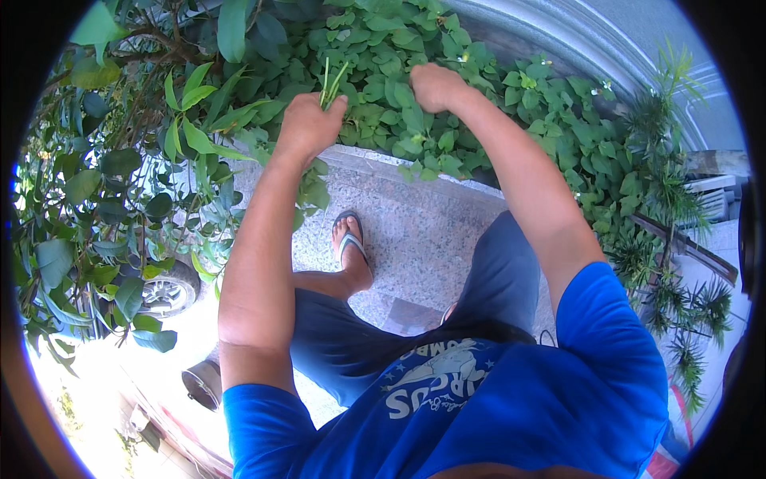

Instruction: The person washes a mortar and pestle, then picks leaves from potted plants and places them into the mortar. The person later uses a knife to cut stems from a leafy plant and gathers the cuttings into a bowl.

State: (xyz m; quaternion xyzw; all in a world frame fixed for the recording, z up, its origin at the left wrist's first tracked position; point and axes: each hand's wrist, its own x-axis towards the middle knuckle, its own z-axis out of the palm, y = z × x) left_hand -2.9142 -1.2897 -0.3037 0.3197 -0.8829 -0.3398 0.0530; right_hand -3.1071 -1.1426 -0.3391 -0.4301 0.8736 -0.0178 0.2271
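My left hand (309,124) is closed around a small bunch of cut green stems (330,86). Their pale ends poke up past my thumb, and heart-shaped leaves (313,188) hang below my wrist, apparently from the same bunch. To the right, my right hand (437,87) reaches into a dense bed of leafy green plants (367,40). Its fingers are curled down among the leaves, and the foliage hides what they grip, if anything.
A low granite ledge (367,160) edges the plant bed. Bushy branches (120,164) crowd the left side, with a wheel (169,294) behind them. Spiky-leaved plants (666,295) stand at right. My sandalled foot (349,243) rests on the speckled floor (423,231).
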